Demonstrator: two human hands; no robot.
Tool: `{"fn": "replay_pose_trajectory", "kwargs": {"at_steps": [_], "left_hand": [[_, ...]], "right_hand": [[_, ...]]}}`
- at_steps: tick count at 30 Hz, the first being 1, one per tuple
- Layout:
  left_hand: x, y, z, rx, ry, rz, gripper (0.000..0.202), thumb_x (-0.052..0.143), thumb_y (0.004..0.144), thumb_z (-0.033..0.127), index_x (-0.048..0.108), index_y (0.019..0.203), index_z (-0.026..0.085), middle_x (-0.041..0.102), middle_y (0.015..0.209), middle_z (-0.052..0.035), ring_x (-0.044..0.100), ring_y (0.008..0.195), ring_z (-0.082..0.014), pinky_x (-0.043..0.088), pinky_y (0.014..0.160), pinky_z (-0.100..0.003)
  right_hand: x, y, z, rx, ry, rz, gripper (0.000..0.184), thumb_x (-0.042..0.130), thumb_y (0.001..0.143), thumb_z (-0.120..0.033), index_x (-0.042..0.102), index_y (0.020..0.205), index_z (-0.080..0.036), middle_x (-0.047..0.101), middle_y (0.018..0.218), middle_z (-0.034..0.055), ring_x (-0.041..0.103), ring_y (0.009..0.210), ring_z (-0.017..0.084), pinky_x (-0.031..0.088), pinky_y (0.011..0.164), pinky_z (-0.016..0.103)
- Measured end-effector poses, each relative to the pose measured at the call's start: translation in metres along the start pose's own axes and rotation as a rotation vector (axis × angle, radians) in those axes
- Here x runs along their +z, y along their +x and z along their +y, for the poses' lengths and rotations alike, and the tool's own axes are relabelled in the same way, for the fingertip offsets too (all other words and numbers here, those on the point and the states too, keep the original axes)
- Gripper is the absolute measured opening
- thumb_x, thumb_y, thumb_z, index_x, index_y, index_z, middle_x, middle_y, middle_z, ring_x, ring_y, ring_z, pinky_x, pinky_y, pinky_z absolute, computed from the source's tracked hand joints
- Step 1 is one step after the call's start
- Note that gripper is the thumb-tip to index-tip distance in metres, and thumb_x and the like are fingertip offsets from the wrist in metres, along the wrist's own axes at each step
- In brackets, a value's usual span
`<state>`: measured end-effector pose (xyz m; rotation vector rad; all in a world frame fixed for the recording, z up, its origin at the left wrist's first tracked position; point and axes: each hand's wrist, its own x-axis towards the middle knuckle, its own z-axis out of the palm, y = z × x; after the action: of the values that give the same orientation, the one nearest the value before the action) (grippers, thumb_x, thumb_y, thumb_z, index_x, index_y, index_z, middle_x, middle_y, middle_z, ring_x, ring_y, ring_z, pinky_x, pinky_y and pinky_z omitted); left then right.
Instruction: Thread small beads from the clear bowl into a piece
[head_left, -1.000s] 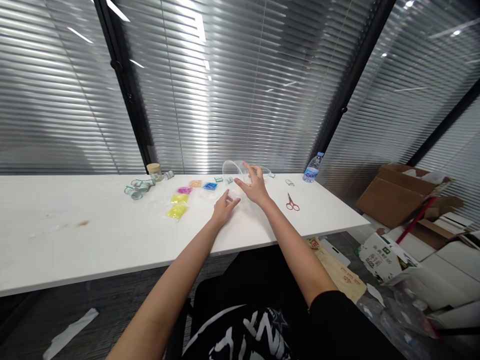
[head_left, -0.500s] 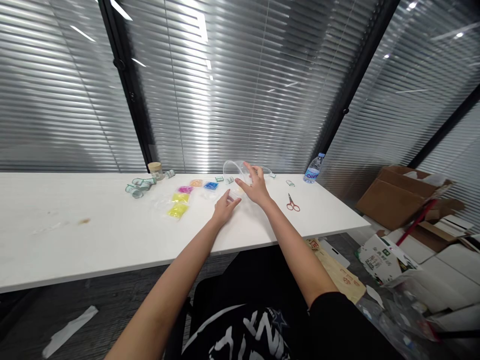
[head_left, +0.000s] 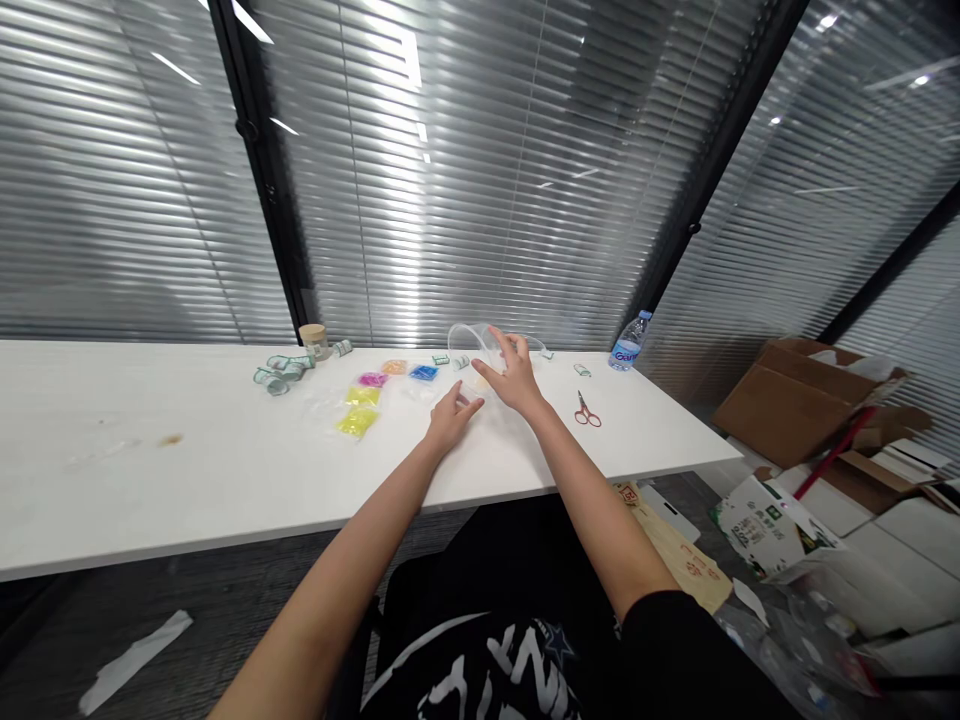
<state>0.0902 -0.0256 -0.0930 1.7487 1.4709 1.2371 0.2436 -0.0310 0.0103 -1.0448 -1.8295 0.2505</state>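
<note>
A clear, see-through plastic container (head_left: 466, 335) with a rounded rim is between my hands on the white table (head_left: 255, 470). My right hand (head_left: 511, 370) curves over its right side, thumb and fingers closed around it. At its near lower edge, my left hand (head_left: 451, 415) has thumb and fingertips closed on it. Something small and pale shows faintly near my fingertips, too blurred to name. Just behind are small green-and-white rolls (head_left: 460, 363). Left of my hands lie a blue packet (head_left: 424, 373), an orange packet (head_left: 394, 367), a pink packet (head_left: 372, 379) and yellow packets (head_left: 357, 421).
Scissors (head_left: 587, 411) with orange handles lie right of my hands. A water bottle (head_left: 628, 342) stands at the back right. A wooden-lidded jar (head_left: 314, 342) and more rolls (head_left: 271, 381) are at the back left. Cardboard boxes (head_left: 776, 400) crowd the floor at right.
Both hands stay almost still around the clear container. The view has shifted very slightly.
</note>
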Motion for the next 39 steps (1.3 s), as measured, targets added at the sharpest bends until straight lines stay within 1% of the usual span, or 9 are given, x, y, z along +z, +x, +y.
{"fn": "replay_pose_trajectory", "kwargs": {"at_steps": [6, 13, 19, 24, 31, 39], "left_hand": [[0.0, 0.0, -0.001, 0.0, 0.01, 0.005, 0.041, 0.057, 0.093, 0.042, 0.055, 0.124, 0.015, 0.063, 0.112, -0.0082, 0.063, 0.096, -0.0193, 0.055, 0.086, -0.041], [0.0, 0.0, -0.001, 0.004, 0.021, 0.01, 0.042, 0.058, 0.093, 0.043, 0.055, 0.124, 0.015, 0.063, 0.112, -0.0083, 0.063, 0.098, -0.0199, 0.054, 0.089, -0.043], [0.001, 0.0, -0.001, 0.007, 0.021, 0.009, 0.041, 0.057, 0.093, 0.043, 0.055, 0.123, 0.015, 0.063, 0.113, -0.0083, 0.063, 0.097, -0.0196, 0.054, 0.087, -0.042], [0.0, -0.001, 0.002, 0.006, 0.026, 0.007, 0.042, 0.057, 0.093, 0.043, 0.055, 0.124, 0.015, 0.063, 0.113, -0.0084, 0.063, 0.097, -0.0198, 0.054, 0.089, -0.043], [0.0, -0.002, 0.003, 0.002, 0.035, 0.017, 0.043, 0.058, 0.093, 0.043, 0.055, 0.125, 0.015, 0.062, 0.116, -0.009, 0.062, 0.104, -0.0218, 0.051, 0.094, -0.046], [-0.002, -0.006, 0.009, 0.0, 0.032, 0.014, 0.042, 0.058, 0.093, 0.043, 0.055, 0.125, 0.015, 0.062, 0.116, -0.0091, 0.062, 0.103, -0.0215, 0.051, 0.094, -0.046]], "right_hand": [[-0.002, 0.0, -0.003, -0.006, -0.012, -0.014, 0.062, 0.066, 0.087, -0.043, 0.044, 0.141, -0.024, 0.043, 0.143, 0.0125, 0.052, 0.119, 0.029, 0.049, 0.095, 0.05], [-0.002, 0.001, -0.001, -0.012, -0.025, -0.016, 0.062, 0.065, 0.087, -0.044, 0.044, 0.141, -0.024, 0.043, 0.143, 0.0126, 0.052, 0.119, 0.029, 0.048, 0.096, 0.05], [-0.002, 0.001, -0.003, -0.015, -0.029, -0.024, 0.063, 0.065, 0.087, -0.046, 0.044, 0.141, -0.024, 0.043, 0.143, 0.0125, 0.052, 0.119, 0.028, 0.047, 0.097, 0.051], [-0.003, 0.001, -0.006, -0.024, -0.032, -0.027, 0.061, 0.065, 0.087, -0.044, 0.046, 0.14, -0.023, 0.043, 0.143, 0.0125, 0.052, 0.12, 0.029, 0.047, 0.098, 0.051], [-0.003, 0.001, -0.006, -0.04, -0.043, -0.034, 0.061, 0.065, 0.086, -0.045, 0.046, 0.14, -0.023, 0.044, 0.143, 0.0122, 0.051, 0.12, 0.028, 0.045, 0.099, 0.052], [-0.004, 0.002, -0.005, -0.056, -0.04, -0.039, 0.061, 0.066, 0.086, -0.044, 0.046, 0.14, -0.023, 0.044, 0.143, 0.0124, 0.051, 0.12, 0.029, 0.046, 0.098, 0.051]]}}
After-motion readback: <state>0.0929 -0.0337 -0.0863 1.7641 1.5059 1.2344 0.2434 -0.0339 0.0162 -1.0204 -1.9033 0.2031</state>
